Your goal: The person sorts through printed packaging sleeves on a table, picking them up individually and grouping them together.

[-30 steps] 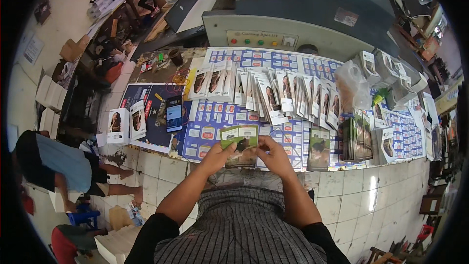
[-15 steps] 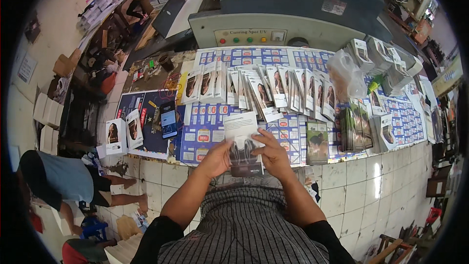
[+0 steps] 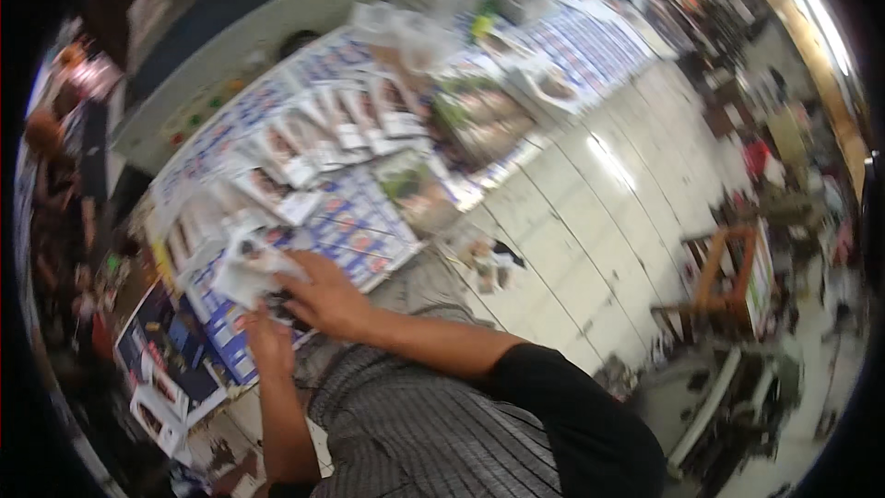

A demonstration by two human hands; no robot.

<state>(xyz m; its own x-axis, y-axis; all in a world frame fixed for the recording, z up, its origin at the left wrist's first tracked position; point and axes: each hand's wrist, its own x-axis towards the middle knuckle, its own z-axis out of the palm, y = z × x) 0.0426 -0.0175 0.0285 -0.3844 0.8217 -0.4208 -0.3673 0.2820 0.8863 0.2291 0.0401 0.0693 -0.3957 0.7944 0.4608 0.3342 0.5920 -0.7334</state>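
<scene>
A white printed box (image 3: 241,278) with a dark picture on it is between my two hands, tilted and smeared by motion. My left hand (image 3: 270,341) grips its lower edge, fingers closed on it. My right hand (image 3: 323,293) holds the box from its right side, the fingers bent over its edge. The underside and lower part of the box are hidden behind my fingers. Just beyond it, a row of similar white boxes (image 3: 288,146) with pictures lies overlapped on the table.
Blue printed sheets (image 3: 355,226) cover the table (image 3: 410,256). Stacks of green-brown printed pieces (image 3: 479,115), a clear plastic bag (image 3: 406,37) and more white boxes (image 3: 553,83) lie to the far right. A phone (image 3: 189,341) rests at left. A wooden stool (image 3: 728,267) stands on the tiled floor.
The view has swung round to the right and blurred, showing more floor on that side. The box stays in both hands; it is now tilted, with a picture side showing.
</scene>
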